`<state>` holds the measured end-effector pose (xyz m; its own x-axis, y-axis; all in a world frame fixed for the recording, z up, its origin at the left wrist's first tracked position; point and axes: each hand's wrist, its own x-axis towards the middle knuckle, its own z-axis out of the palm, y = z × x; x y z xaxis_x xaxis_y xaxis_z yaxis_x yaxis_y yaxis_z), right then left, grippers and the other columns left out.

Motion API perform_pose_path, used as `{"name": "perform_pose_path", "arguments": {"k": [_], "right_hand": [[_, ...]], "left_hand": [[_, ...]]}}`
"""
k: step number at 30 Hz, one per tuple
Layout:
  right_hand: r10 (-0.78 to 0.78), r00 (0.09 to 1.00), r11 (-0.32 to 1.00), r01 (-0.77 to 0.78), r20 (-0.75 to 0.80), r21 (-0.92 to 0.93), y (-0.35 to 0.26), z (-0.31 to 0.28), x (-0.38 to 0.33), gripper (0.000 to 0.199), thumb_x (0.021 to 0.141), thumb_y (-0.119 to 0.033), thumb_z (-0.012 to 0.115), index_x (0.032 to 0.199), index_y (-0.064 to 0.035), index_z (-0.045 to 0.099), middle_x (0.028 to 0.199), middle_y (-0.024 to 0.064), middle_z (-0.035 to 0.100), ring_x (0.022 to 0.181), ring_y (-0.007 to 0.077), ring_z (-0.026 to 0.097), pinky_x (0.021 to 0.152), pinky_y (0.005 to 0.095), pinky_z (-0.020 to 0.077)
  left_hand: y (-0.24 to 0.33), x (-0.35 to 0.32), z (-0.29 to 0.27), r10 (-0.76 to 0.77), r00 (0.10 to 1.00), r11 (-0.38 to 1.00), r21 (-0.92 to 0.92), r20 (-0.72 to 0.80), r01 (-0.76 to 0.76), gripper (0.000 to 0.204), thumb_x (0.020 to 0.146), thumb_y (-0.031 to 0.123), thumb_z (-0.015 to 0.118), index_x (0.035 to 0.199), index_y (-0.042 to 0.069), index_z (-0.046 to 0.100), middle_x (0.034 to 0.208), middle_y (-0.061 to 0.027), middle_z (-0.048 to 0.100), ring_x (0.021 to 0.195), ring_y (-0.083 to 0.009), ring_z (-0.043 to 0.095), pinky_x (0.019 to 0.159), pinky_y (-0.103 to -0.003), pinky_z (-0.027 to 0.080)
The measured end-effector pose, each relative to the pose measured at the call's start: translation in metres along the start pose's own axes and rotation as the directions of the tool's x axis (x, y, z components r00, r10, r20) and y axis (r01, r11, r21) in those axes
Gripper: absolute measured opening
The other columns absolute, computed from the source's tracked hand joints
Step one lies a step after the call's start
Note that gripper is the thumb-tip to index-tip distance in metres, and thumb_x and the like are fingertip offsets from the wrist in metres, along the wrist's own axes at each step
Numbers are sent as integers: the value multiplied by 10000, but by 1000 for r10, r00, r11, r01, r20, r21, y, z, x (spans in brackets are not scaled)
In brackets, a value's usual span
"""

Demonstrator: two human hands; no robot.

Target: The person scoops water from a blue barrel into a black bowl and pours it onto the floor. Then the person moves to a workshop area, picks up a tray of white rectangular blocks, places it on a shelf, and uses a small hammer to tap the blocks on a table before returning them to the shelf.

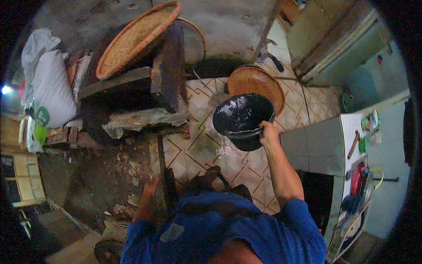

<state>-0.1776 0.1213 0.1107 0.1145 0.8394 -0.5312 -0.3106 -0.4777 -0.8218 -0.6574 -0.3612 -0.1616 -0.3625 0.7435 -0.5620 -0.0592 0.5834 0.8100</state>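
Note:
My right hand (269, 133) is closed on the rim of a black bucket (239, 115) in front of me. The bucket is tilted, and its shiny inner wall and bottom face up toward me with whitish glints. Behind it, a round woven tray (255, 83) of orange-brown colour sits low over the tiled floor, partly covered by the bucket. My left hand (151, 185) hangs low on the left, beside a wooden edge and away from the bucket. Its fingers are too small and blurred to make out.
A large woven tray (138, 38) leans on a dark wooden frame (168, 70) at the back left. White sacks (53, 86) stand farther left. On the right, a tiled counter (347, 145) carries several small items. Patterned tiles (200, 154) cover the floor ahead.

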Motion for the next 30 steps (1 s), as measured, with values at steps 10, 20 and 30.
{"name": "perform_pose_path", "arguments": {"k": [10, 20, 30], "right_hand": [[-29, 977, 999, 23, 211, 31, -47, 81, 71, 254, 733, 60, 608, 940, -78, 559, 841, 58, 627, 686, 212, 604, 559, 359, 486], [84, 896, 959, 46, 435, -280, -37, 75, 187, 181, 736, 41, 681, 813, -71, 561, 765, 33, 622, 673, 185, 595, 624, 354, 496], [237, 759, 690, 308, 607, -655, 36, 109, 198, 195, 747, -43, 725, 813, -66, 543, 761, 61, 623, 650, 183, 564, 622, 355, 467]], "left_hand": [[-10, -78, 66, -289, 913, 927, -321, -289, 192, 285, 974, 260, 503, 1013, 33, 672, 986, -138, 664, 885, -259, 617, 761, -415, 517], [49, -127, 227, -380, 821, 782, -622, -426, 39, 273, 939, 251, 612, 1075, 21, 665, 932, -92, 679, 867, -211, 651, 706, -353, 538], [99, -208, 419, -474, 635, 849, -508, -610, 145, 438, 912, 330, 655, 1229, 32, 607, 937, -36, 639, 775, -129, 584, 654, -298, 478]]}}
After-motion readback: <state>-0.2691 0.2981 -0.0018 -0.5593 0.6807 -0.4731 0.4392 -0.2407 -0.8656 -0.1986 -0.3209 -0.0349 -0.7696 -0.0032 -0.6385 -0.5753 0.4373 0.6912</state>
